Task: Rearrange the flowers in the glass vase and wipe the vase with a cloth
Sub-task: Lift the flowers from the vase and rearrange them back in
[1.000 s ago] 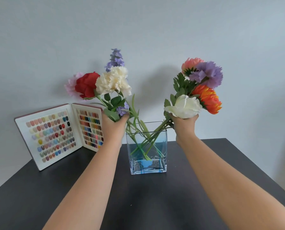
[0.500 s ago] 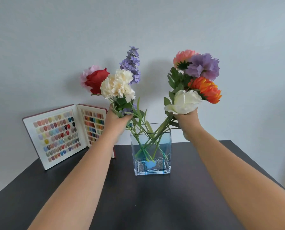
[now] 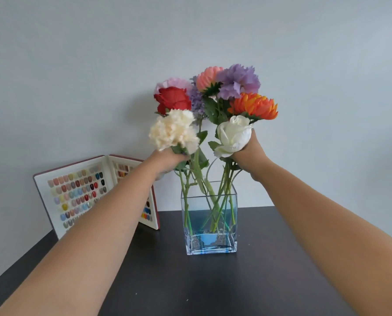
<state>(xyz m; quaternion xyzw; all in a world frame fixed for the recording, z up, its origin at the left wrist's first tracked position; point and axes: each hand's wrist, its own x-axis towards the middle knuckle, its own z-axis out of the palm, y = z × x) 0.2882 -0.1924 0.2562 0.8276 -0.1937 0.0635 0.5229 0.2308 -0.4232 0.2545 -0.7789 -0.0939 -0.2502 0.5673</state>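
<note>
- Standing upright near the back of the dark table (image 3: pixel 213 288), the glass vase (image 3: pixel 209 224) is a clear, square-sided box, tinted blue toward its thick base, with something blue lying at the bottom.
- We see green stems (image 3: pixel 213 201) crossing inside it, the two bunches leaning together above its rim.
- We count eight blooms in all: a red rose (image 3: pixel 172 99), a pale pink flower (image 3: pixel 172 83) behind it, a cream carnation (image 3: pixel 173 131), a lavender spike (image 3: pixel 196 99), a coral bloom (image 3: pixel 207 77), a purple carnation (image 3: pixel 238 80), an orange chrysanthemum (image 3: pixel 254 105) and a white rose (image 3: pixel 234 134).
- Our left hand (image 3: pixel 167 161) is wrapped tight around the stems just below the cream carnation, above the vase's left side.
- Our right hand (image 3: pixel 249 151) is closed around the stems of the other bunch, tucked behind the white rose, above the vase's right side.
- We count two bare forearms reaching in from the lower corners, one to each bunch.
- We count one vase, and neither hand touches it.
- One open swatch book (image 3: pixel 76 192) of small coloured chips leans against the pale wall (image 3: pixel 76 65) left of the vase, partly hidden by our left arm.
</note>
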